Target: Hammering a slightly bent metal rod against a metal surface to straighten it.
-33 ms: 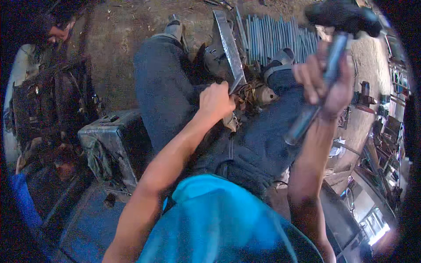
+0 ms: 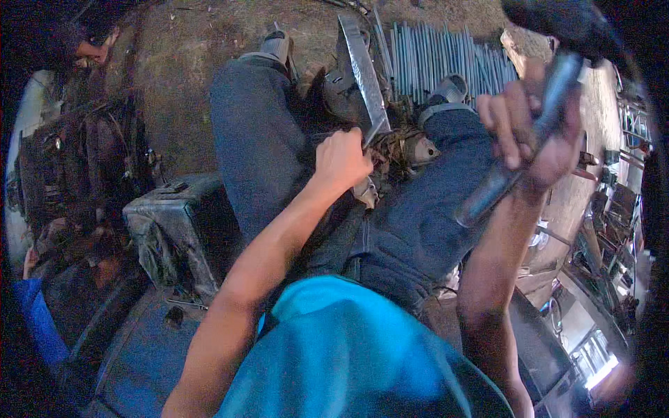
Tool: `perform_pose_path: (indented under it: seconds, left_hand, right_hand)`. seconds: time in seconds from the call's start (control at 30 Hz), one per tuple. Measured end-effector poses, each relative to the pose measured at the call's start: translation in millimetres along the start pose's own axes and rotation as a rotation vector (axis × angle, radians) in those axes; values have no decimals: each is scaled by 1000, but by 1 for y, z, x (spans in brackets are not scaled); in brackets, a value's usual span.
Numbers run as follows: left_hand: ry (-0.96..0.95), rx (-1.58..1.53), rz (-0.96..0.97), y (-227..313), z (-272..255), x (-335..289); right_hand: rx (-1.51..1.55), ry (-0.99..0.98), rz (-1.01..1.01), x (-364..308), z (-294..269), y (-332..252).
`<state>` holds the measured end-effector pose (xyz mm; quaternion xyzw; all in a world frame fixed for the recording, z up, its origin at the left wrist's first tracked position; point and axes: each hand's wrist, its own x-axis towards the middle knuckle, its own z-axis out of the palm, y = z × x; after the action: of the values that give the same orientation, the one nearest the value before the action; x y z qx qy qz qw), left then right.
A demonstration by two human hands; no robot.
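Observation:
My right hand [image 2: 540, 132] is wrapped round the tubular metal handle of a hammer [image 2: 495, 184], raised over my right thigh. The hammer's dark, blurred head [image 2: 564, 24] is at the top right. Low between my knees, my left hand [image 2: 343, 164] is a closed fist. A short, thin piece of grey metal [image 2: 374, 132] sticks out of it at the thumb side; the rest is hidden in the grip. Just beyond its tip ends a long, flat, shiny metal strip [image 2: 366, 73] that slopes away from me. Scraps and a rusty metal block [image 2: 421, 151] lie beside it.
Many thin metal rods [image 2: 442, 59] lie side by side on the floor ahead. To my left stands a worn, dark box [image 2: 171, 209]. Tools and metal parts [image 2: 603, 237] clutter the far right. Another person's hand [image 2: 90, 50] shows at the upper left.
My right hand and the hammer have shifted slightly right, the head moving partly into the dark rim of the picture. My left hand has stayed almost still.

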<state>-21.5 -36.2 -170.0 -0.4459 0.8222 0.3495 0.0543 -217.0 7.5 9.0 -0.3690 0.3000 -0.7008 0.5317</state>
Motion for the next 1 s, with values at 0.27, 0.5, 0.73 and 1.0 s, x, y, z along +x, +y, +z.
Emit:
perform_pose_path:
  seconds: [0.27,0.5,0.73,1.0]
  left_hand:
    - [3,-42,-22,1,-3,0]
    - [4,0,49,-1,-4,-7]
    - [43,-9,23,3,-4,-1]
    - [45,23,17,0,0,-2]
  right_hand:
    - [45,458,455,-77,-7,119]
    - [216,754,558,-105,-32,136]
    - [-63,294,82,-35,6,3]
    - [-120,396,312,-66,6,81]
